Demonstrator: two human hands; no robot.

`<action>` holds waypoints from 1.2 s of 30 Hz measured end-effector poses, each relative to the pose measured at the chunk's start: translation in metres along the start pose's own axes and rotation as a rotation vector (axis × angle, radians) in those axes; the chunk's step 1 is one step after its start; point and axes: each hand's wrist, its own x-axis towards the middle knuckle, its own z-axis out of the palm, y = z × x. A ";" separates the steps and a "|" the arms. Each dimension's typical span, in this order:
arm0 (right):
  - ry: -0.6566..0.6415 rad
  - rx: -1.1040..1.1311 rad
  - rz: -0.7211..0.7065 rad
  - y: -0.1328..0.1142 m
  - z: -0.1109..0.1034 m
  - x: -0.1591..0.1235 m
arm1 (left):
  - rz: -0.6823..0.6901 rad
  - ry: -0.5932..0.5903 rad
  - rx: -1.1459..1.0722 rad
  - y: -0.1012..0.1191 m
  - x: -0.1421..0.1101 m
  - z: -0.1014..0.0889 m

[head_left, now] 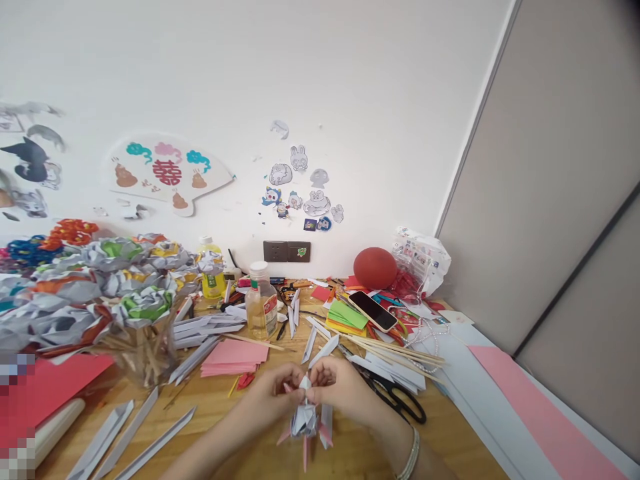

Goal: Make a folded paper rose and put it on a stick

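Note:
Low in the middle, a folded paper flower (304, 423) of white paper with pink pointed strips hangs between my hands above the wooden table. My left hand (286, 387) pinches its upper end from the left. From the right, my right hand (326, 381) pinches the same white tip, its fingers curled close to the other hand's. Folded white paper strips (326, 427) lie just behind and beside the flower. Black-handled scissors (400, 400) rest right of my right hand, partly under white paper. A stack of pink paper (235, 357) lies beyond my left hand.
Finished paper flowers (145, 303) crowd the left side, on wooden sticks. A glue bottle (261, 307) stands behind the pink stack. A phone (373, 311) lies on coloured paper, near thin wooden sticks (395, 347). A red balloon (375, 268) sits by the wall.

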 end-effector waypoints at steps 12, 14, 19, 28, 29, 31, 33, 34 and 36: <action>0.161 -0.241 0.022 0.008 0.016 0.003 | 0.004 0.140 0.414 -0.008 -0.004 0.012; 0.167 -0.310 0.032 0.006 0.017 0.003 | 0.007 0.150 0.470 -0.008 -0.005 0.013; 0.118 -0.446 0.057 0.004 0.018 0.000 | -0.061 0.130 0.401 -0.007 -0.006 0.009; 0.134 -0.602 -0.223 0.014 0.017 -0.001 | -0.152 -0.106 -0.016 -0.010 0.000 -0.017; 0.130 -0.588 -0.221 0.014 0.017 -0.001 | -0.164 -0.116 -0.048 -0.013 0.001 -0.016; 0.117 -0.591 -0.247 0.014 0.019 -0.001 | -0.187 -0.131 -0.097 -0.019 0.003 -0.012; 0.117 -0.618 -0.286 0.013 0.021 -0.001 | -0.207 -0.114 -0.127 -0.026 0.005 -0.008; 0.124 -0.628 -0.302 0.013 0.022 -0.001 | -0.213 -0.093 -0.137 -0.029 0.006 -0.007; 0.133 -0.635 -0.347 0.012 0.022 -0.001 | -0.220 -0.042 -0.148 -0.036 0.008 -0.005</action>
